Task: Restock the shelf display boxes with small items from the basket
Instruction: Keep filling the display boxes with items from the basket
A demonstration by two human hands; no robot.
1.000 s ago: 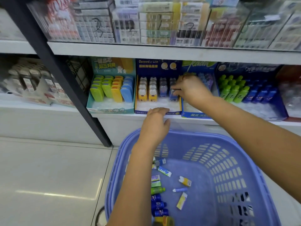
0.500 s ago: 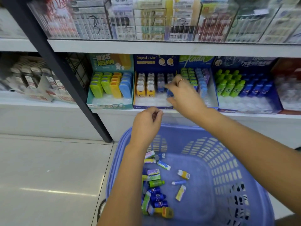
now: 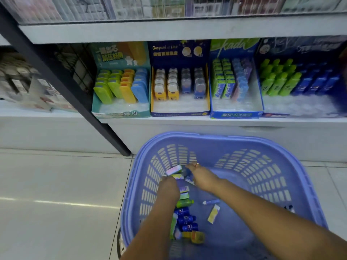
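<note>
The purple plastic basket (image 3: 293, 166) stands on the floor below the shelf, with several small items (image 3: 185, 216) piled at its left side. Both hands are down inside it. My left hand (image 3: 169, 186) is knuckles-up over the pile beside a pastel eraser (image 3: 174, 169); its fingertips are hidden. My right hand (image 3: 203, 177) stretches left with straight fingers touching a small dark blue item (image 3: 185, 172). On the shelf stand the display boxes: teal (image 3: 122, 113), navy and yellow (image 3: 180, 113), blue (image 3: 236, 114) and dark blue (image 3: 300, 109), each partly filled.
A black shelf post (image 3: 62, 77) slants down to the floor left of the basket. A loose blue tube (image 3: 211, 202) and a yellow-white eraser (image 3: 214, 213) lie mid-basket. An upper shelf (image 3: 169, 29) overhangs the boxes. Pale floor tiles (image 3: 56, 194) lie to the left.
My right hand left the navy and yellow box and dropped into the basket. My left hand came off the basket's far rim and went down onto the pile. The view tilted downward.
</note>
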